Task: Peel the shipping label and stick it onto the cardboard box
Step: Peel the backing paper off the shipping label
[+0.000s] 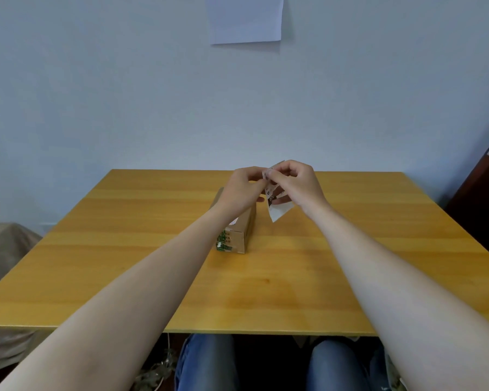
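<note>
Peeling step, by my reading. Small white paper shipping label with black print (278,211) is held in the air over the far middle of the yellow wooden counter (294,277). Left hand (244,187) pinches its top corner. Right hand (297,184) pinches just beside, probably to split sticker from backing. Long brown cardboard box (245,231) lies below the left wrist, near for sticking; label not yet on it.
</note>
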Action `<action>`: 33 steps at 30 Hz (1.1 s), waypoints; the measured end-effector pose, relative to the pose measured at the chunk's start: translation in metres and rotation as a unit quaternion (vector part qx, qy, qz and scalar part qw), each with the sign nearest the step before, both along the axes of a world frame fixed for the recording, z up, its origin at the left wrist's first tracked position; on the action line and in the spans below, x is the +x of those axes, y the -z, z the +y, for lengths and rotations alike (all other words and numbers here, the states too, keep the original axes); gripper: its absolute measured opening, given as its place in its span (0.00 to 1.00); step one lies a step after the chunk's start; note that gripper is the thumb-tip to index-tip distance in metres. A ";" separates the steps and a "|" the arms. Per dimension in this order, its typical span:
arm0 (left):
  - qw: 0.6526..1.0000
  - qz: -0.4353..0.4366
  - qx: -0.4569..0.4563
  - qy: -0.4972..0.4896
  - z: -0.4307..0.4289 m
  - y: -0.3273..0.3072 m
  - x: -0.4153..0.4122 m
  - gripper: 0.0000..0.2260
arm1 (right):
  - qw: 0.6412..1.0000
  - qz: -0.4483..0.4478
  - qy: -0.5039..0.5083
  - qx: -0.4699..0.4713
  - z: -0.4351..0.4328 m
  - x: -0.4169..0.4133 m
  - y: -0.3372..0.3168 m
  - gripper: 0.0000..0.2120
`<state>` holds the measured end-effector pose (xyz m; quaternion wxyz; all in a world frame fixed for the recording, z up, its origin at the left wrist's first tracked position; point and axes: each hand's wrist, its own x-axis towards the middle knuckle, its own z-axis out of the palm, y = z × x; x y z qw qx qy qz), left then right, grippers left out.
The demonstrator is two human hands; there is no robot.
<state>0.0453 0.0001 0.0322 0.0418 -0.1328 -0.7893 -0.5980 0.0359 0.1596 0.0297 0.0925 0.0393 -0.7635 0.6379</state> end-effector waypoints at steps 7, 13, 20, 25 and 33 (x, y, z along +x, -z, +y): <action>1.000 -0.013 0.002 0.017 -0.001 -0.006 0.008 0.12 | 1.000 0.014 0.006 0.009 0.001 0.003 -0.001 0.11; 0.999 -0.032 0.010 0.018 -0.003 -0.009 0.010 0.14 | 0.999 0.029 -0.002 0.021 0.000 0.009 -0.003 0.13; 0.999 -0.034 0.018 0.015 -0.004 -0.012 0.011 0.14 | 0.999 0.032 -0.021 -0.001 -0.001 0.013 -0.007 0.09; 0.999 -0.037 0.038 0.003 -0.004 -0.016 0.013 0.10 | 0.999 0.039 -0.024 -0.015 -0.001 0.014 -0.008 0.08; 0.997 -0.041 0.060 -0.018 -0.004 -0.019 0.012 0.08 | 0.998 0.044 -0.040 -0.019 0.001 0.015 -0.008 0.06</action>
